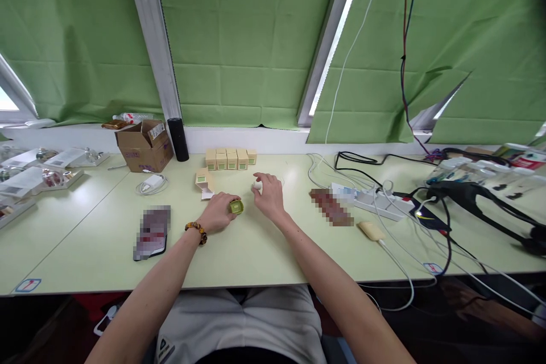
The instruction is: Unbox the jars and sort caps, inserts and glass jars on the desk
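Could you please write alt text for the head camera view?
A person's left hand holds a small green container over a pale table, while the right hand touches a small white item. Small beige boxes stand in a row behind them, with a cardboard box farther left.

Right of green container point(236, 207): white piece point(256, 185), mostly covered by right hand point(269, 196), type undeterminable. Left of it: phone point(152, 232), blurred. Far left of it: trays point(17, 213), cut off at edge.

Both arms point(333, 270) reach forward, left hand point(218, 213) curled in a grip, right hand point(271, 198) slightly farther, fingers point(267, 177) bent.
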